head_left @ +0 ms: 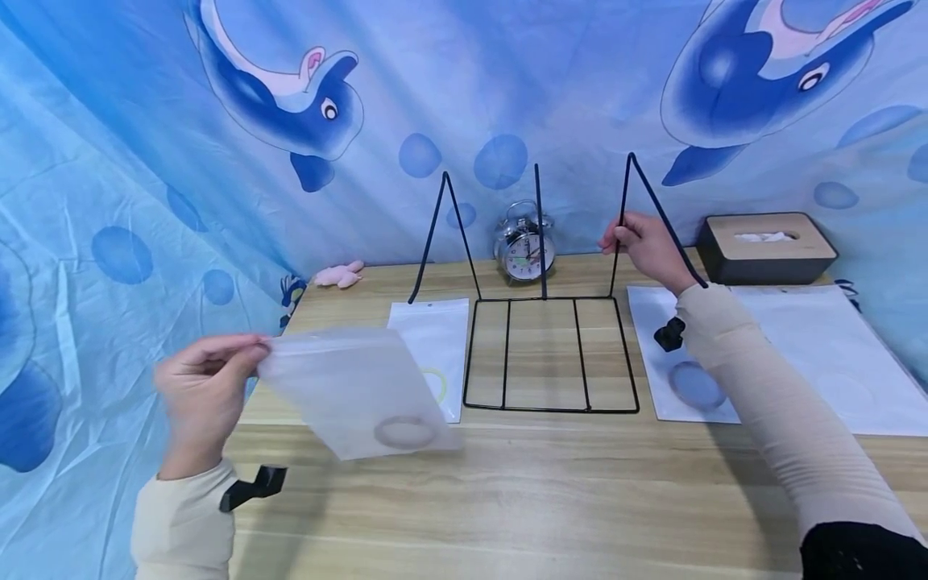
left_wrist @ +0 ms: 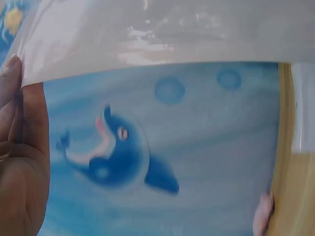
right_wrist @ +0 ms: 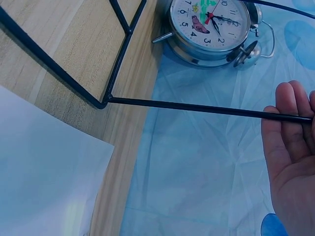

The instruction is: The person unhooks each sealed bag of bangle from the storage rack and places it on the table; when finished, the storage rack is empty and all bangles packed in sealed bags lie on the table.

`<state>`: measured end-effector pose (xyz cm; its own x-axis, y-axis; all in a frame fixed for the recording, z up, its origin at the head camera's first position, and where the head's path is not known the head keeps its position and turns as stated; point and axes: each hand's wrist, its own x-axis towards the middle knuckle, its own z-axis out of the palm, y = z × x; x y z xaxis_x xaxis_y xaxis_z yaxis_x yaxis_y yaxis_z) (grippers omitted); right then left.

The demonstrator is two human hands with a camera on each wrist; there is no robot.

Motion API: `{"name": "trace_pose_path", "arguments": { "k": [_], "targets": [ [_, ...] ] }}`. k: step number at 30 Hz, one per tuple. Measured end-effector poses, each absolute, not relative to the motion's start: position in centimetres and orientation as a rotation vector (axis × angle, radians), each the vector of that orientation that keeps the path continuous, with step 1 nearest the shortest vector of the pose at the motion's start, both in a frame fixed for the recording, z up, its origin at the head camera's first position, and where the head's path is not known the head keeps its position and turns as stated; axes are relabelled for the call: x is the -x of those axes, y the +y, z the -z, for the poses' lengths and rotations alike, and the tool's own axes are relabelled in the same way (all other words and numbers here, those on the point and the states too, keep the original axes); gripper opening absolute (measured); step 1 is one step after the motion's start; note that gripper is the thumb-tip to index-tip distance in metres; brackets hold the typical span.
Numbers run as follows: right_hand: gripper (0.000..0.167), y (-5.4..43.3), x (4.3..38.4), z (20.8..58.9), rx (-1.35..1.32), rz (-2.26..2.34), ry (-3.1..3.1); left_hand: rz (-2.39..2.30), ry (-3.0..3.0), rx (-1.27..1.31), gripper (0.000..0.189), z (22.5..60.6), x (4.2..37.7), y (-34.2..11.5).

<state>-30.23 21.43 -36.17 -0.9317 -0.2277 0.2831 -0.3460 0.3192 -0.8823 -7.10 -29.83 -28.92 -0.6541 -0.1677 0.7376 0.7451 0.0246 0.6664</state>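
My left hand (head_left: 206, 387) pinches the top corner of a translucent zip bag (head_left: 341, 370), held tilted above the left part of the table. A dark ring-shaped mark (head_left: 406, 432) shows near the bag's lower end. In the left wrist view the bag (left_wrist: 162, 34) spans the top, its edge at my fingers. At the back, my right hand (head_left: 648, 250) holds an upright of a black wire rack (head_left: 551, 409). The right wrist view has that rod (right_wrist: 197, 107) running across my fingers; the thumb is out of sight there. The rack's grid base lies on the table.
A silver alarm clock (head_left: 525, 254) stands behind the rack. Flat white bags lie on the left (head_left: 428, 334) and right (head_left: 812, 346). A tissue box (head_left: 768, 242) sits at the back right, a small pink plush thing (head_left: 339, 275) at the back left. Blue dolphin curtains (head_left: 449, 72) hang behind.
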Motion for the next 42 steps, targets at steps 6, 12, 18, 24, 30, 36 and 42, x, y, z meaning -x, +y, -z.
{"name": "trace_pose_path", "arguments": {
  "k": [6, 12, 18, 24, 30, 36, 42],
  "targets": [
    [0.029, 21.4, 30.3, 36.3, -0.517, -1.652, -2.498, 1.750, -1.647, 0.479, 0.013, 29.2, 5.0, -34.1],
    [0.030, 21.4, 30.5, 36.3, -0.478, -1.599, -2.538, 1.660, -1.955, 0.109, 0.012, 29.3, 4.1, -37.7],
    [0.030, 21.4, 30.3, 35.9, -0.464, -1.609, -2.547, 1.296, -2.487, -0.238, 0.009, 31.3, 7.1, -41.2],
    [0.030, 21.4, 30.3, 36.0, -0.446, -1.594, -2.563, 1.158, -2.678, -0.479, 0.040, 34.1, 11.1, -42.6],
    [0.031, 21.5, 30.3, 36.2, -0.443, -1.564, -2.579, 1.090, -2.793, -0.614, 0.056, 36.1, 15.5, -43.0],
    [0.032, 21.8, 30.3, 36.0, -0.430, -1.547, -2.603, 1.023, -2.843, -0.648, 0.057, 36.9, 19.7, -42.8],
    [0.031, 21.5, 30.3, 35.9, -0.413, -1.596, -2.621, 0.997, -2.868, -0.663, 0.055, 37.7, 22.9, -42.7]
  ]
}}
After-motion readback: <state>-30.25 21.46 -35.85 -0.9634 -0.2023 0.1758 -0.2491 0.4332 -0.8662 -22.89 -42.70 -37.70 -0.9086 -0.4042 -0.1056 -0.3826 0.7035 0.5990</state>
